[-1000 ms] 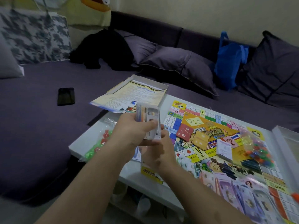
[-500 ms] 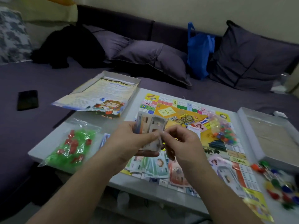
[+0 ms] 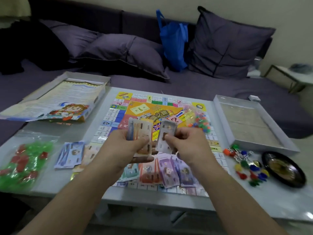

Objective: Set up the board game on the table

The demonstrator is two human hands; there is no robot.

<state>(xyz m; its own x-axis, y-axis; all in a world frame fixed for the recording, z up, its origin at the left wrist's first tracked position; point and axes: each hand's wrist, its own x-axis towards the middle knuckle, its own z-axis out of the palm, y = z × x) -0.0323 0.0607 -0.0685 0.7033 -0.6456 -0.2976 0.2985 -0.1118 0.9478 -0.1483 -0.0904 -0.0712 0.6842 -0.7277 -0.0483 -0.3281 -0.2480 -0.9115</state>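
Left hand gripped the stack at centre frame; right hand pinched one note, probably sorting. Best peel singly, match the piles below.

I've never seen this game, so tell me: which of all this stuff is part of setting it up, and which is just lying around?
Part of the game:
game board
play money held in the left hand and right hand
money piles
bag of green and red pieces
bag of coloured pegs
loose pawns
box tray
rules sheet

Just lying around:
blue bag
cushions
dark dish
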